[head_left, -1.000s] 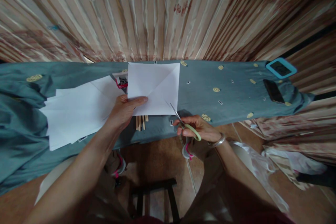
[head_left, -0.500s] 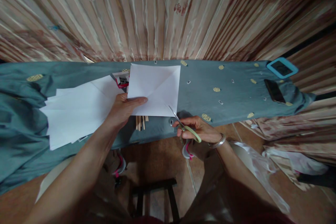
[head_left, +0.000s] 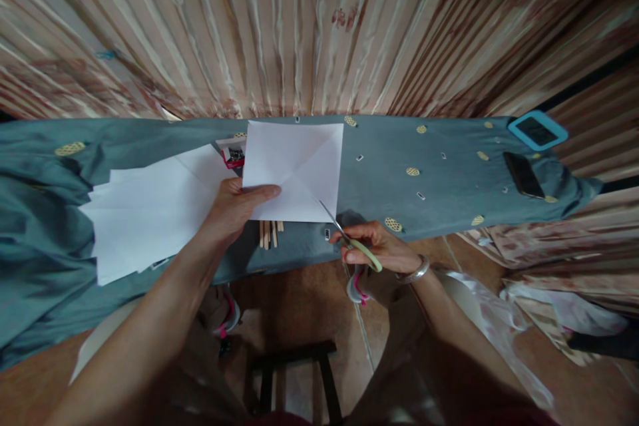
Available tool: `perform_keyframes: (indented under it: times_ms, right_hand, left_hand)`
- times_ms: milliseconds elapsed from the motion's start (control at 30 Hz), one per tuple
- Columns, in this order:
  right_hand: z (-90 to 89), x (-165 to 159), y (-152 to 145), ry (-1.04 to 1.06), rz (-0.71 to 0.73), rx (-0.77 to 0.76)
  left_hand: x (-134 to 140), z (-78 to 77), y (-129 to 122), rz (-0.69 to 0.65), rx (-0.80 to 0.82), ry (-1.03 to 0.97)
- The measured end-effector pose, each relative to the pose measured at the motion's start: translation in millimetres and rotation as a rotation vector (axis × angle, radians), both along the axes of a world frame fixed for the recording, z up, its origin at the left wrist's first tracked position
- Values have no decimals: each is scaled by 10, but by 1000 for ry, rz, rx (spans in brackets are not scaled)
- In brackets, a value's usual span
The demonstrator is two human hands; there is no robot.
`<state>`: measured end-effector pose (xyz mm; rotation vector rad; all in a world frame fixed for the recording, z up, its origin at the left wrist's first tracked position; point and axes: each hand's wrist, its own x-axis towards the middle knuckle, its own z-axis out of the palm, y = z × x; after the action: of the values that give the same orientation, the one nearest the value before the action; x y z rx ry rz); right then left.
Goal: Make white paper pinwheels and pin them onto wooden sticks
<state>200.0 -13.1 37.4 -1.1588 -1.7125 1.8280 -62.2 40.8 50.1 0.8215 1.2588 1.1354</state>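
Observation:
A white square sheet of paper [head_left: 294, 153] with diagonal creases is held up over the table. My left hand [head_left: 239, 206] grips its lower left edge, thumb on top and fingers beneath. My right hand [head_left: 377, 246] is closed around the light green handles of a pair of scissors [head_left: 362, 253]. The metal blades reach the paper's lower right corner and lie along the diagonal crease there. Several wooden sticks [head_left: 268, 234] stick out from under the paper's near edge, their far ends hidden.
White sheets [head_left: 150, 213] lie fanned out on the left of the cloth-covered table [head_left: 379, 173]. A small red and white box [head_left: 232, 154] with dark contents sits behind the paper. At the right end are a black phone [head_left: 522, 174] and a blue-framed device [head_left: 539, 130]. A curtain [head_left: 309, 33] hangs behind.
Both hands and the paper stay almost where they were. The scissors have shifted very slightly; the view has moved a touch.

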Motion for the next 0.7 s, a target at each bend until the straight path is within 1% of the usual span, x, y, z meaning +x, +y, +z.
perform_keyframes:
  times_ms: [333, 700]
  right_hand:
    - [-26, -9, 5, -11, -12, 9]
    - [-32, -15, 1, -16, -49, -43]
  left_hand:
    - [2, 5, 6, 8, 16, 37]
    - [4, 10, 4, 25, 7, 51]
